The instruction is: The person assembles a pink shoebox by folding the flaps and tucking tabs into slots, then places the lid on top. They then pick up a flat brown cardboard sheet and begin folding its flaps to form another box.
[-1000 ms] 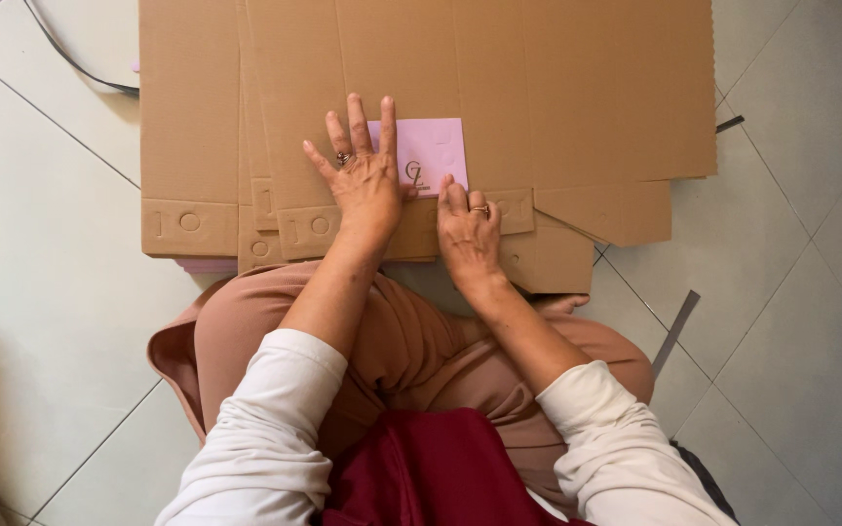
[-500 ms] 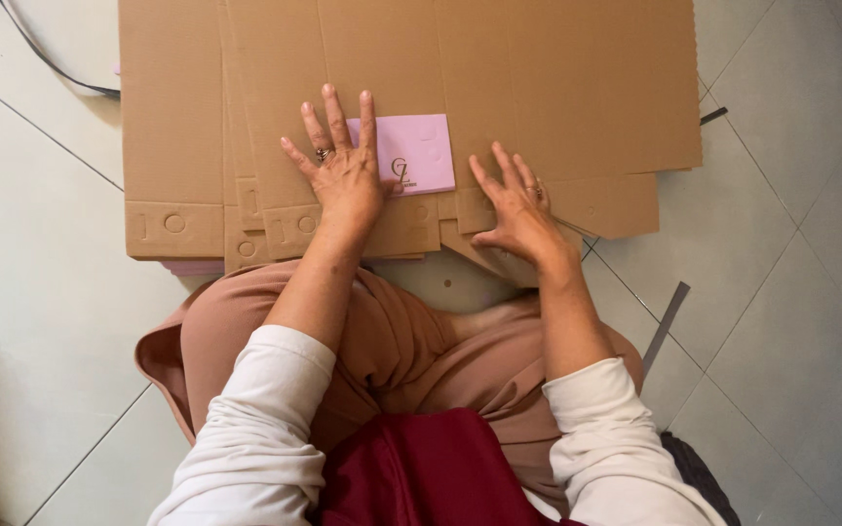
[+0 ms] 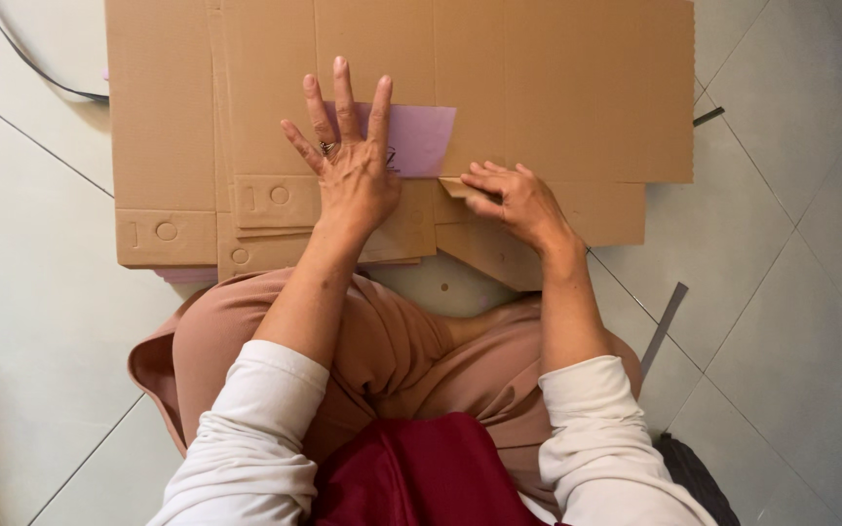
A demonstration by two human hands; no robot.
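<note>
From the head camera, a large flattened cardboard box [image 3: 499,88] lies on the pale tiled floor [image 3: 791,321], just in front of the knees of the seated person, whose lap in pinkish-tan trousers [image 3: 392,341] fills the lower middle of the view. A pink paper sheet [image 3: 421,136] lies on the cardboard near its centre. The left hand [image 3: 351,161] rests flat on the cardboard with its fingers [image 3: 343,93] spread wide and straight, gripping nothing; a ring shows on one finger, and the fingertips and palm cover the left part of the pink sheet. The right hand [image 3: 514,200] sits just beside it, to the right, its fingers curled and pinching the edge of a small cardboard flap [image 3: 460,190] right below the sheet's lower right corner. A black cable [image 3: 31,73] curves across the floor at the upper left. A grey strip [image 3: 663,326] lies on the tiles to the right of the right forearm, well apart from the cardboard.
</note>
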